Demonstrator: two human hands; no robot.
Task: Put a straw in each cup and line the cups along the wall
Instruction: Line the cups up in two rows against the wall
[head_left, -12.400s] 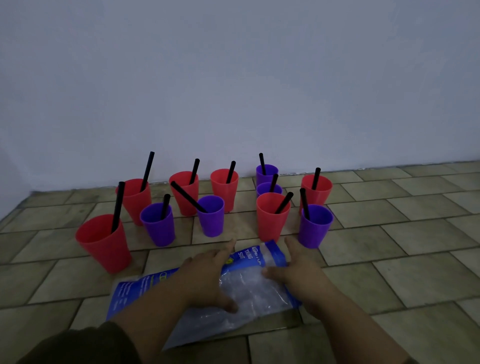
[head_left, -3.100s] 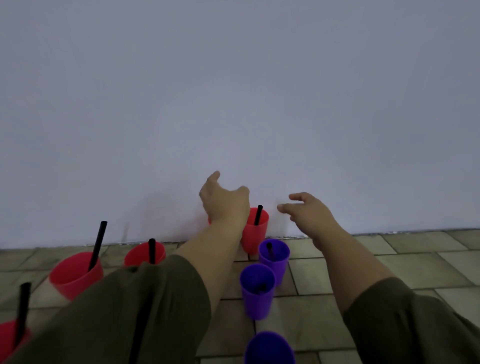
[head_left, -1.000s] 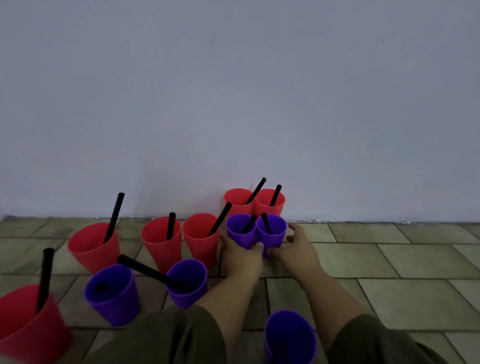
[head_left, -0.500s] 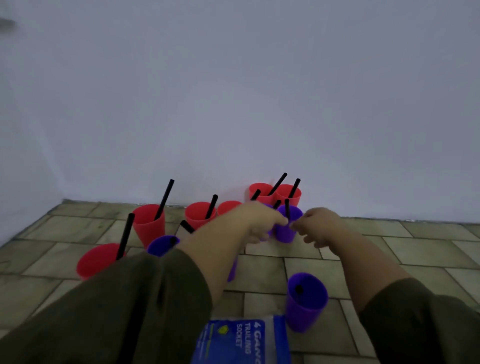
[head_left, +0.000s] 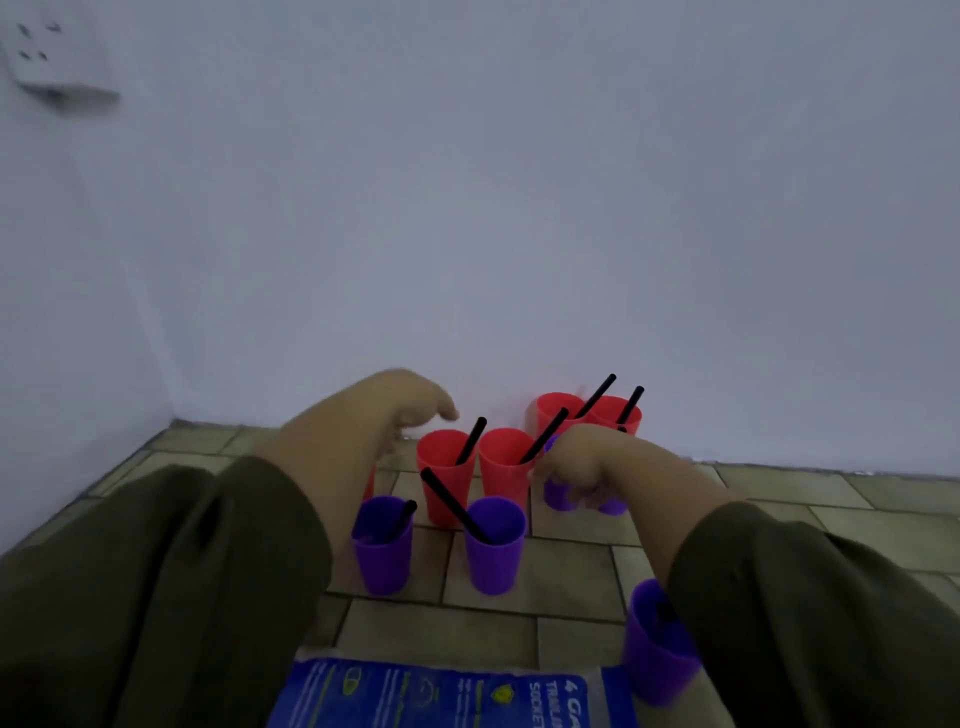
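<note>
Two red cups (head_left: 555, 415) with black straws stand against the wall (head_left: 519, 208). In front of them, two more red cups (head_left: 445, 470) hold straws. My right hand (head_left: 576, 460) curls down over a pair of small purple cups (head_left: 560, 496) and grips one at the rim. My left hand (head_left: 400, 408) hovers above the floor left of the red cups, fingers loose, holding nothing. Closer to me stand two purple cups (head_left: 492, 551) with straws, and a third purple cup (head_left: 654, 657) sits partly hidden by my right sleeve.
A blue and clear plastic bag (head_left: 441, 696) lies on the tiled floor (head_left: 571, 566) at the bottom. A side wall meets the back wall at the left corner, with a white socket (head_left: 47, 62) high up. A sliver of red cup (head_left: 370, 483) shows behind my left arm.
My left hand has let go of the purple pair and lifted away to the left. My right hand stays on them. The view has tilted and shifted left.
</note>
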